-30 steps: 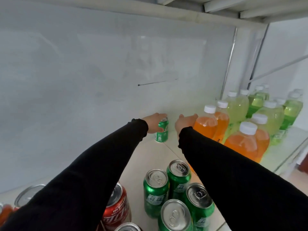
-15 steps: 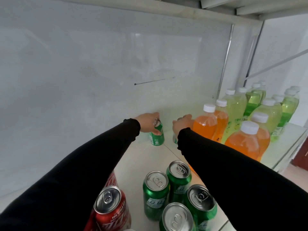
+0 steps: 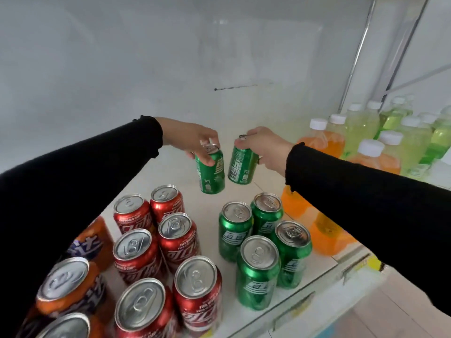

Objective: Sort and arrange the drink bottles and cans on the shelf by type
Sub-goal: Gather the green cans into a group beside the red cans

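White shelf (image 3: 246, 189) backed by pale wall, left hand (image 3: 192, 140) fingers clamped on small green metal can (image 3: 211, 170), right hand (image 3: 266, 147) fingers gripping second green can (image 3: 242, 164), both held above shelf middle.

My right sleeve (image 3: 366, 215) hides part of the orange bottles (image 3: 324, 230); the bottom edge cuts off the nearest cans (image 3: 66, 325)

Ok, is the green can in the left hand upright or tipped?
Tipped. The green can in the left hand is lifted off the shelf, its top leaning left and its base swung right.
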`<state>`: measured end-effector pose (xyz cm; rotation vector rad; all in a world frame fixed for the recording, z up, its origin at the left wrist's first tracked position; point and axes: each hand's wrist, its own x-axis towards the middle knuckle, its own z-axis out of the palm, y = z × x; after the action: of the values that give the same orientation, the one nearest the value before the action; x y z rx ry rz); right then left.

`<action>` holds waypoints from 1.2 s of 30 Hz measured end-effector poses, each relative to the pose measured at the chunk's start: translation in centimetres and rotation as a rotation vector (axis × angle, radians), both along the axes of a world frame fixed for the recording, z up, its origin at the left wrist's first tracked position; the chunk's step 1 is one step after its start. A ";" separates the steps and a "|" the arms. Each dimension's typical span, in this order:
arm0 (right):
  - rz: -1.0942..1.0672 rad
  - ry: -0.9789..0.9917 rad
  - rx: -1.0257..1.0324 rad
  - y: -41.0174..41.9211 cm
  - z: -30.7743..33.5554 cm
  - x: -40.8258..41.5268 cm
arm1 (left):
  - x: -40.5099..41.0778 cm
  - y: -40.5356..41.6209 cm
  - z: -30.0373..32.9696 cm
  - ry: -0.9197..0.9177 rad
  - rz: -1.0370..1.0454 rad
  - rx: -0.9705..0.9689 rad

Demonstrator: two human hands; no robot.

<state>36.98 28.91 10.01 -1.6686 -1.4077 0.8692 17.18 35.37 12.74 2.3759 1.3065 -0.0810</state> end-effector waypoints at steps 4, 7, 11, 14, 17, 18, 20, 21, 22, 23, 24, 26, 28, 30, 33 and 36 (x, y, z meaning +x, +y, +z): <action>0.113 -0.139 -0.079 -2.0 -0.6 1.0 | 0.2 -1.8 -0.9 0.008 -0.004 -0.029; 0.210 -0.269 -0.142 -2.6 -1.4 1.9 | 0.7 -2.6 -1.9 -0.011 -0.011 -0.067; 0.295 -0.356 -0.165 -2.6 -2.3 2.6 | 1.6 -3.2 -3.1 -0.008 -0.032 -0.137; 0.353 -0.461 -0.159 -2.4 -2.4 2.6 | 2.0 -3.4 -3.9 0.004 -0.039 -0.169; 0.385 -0.531 -0.156 -2.2 -2.4 2.3 | 2.1 -3.3 -4.1 0.021 -0.023 -0.166; 0.381 -0.543 -0.148 -2.1 -2.4 2.1 | 2.0 -3.4 -4.1 0.012 -0.011 -0.171; 0.368 -0.566 -0.121 -1.7 -2.7 1.6 | 1.8 -3.5 -4.1 -0.009 0.018 -0.182; 0.361 -0.594 -0.103 -1.5 -2.7 1.4 | 1.7 -3.6 -4.1 -0.015 0.030 -0.179; 0.350 -0.641 -0.081 -1.3 -2.8 1.2 | 1.7 -3.7 -4.2 -0.019 0.041 -0.172; 0.339 -0.695 -0.061 -1.3 -2.7 1.0 | 1.6 -3.8 -4.2 -0.022 0.050 -0.168; 0.326 -0.737 -0.047 -1.3 -2.8 0.8 | 1.6 -3.9 -4.3 -0.025 0.057 -0.166; 0.296 -0.794 -0.027 -1.3 -3.0 0.6 | 1.4 -3.8 -4.5 -0.042 0.069 -0.166; 0.291 -0.862 -0.005 -1.3 -3.2 0.6 | 1.2 -4.0 -4.6 -0.063 0.080 -0.165; 0.312 -0.868 -0.033 -1.2 -2.9 0.8 | 1.3 -4.2 -4.8 -0.084 0.094 -0.178; 0.374 -0.796 -0.088 -0.9 -1.9 1.5 | 1.6 -4.5 -5.0 -0.117 0.131 -0.152; 0.459 -0.727 -0.170 -0.6 -1.9 2.3 | 1.8 -4.4 -5.2 -0.099 0.145 -0.072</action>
<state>39.28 28.35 8.13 -1.9249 -2.3309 0.6475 19.00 30.94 7.56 2.1900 1.3991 0.0318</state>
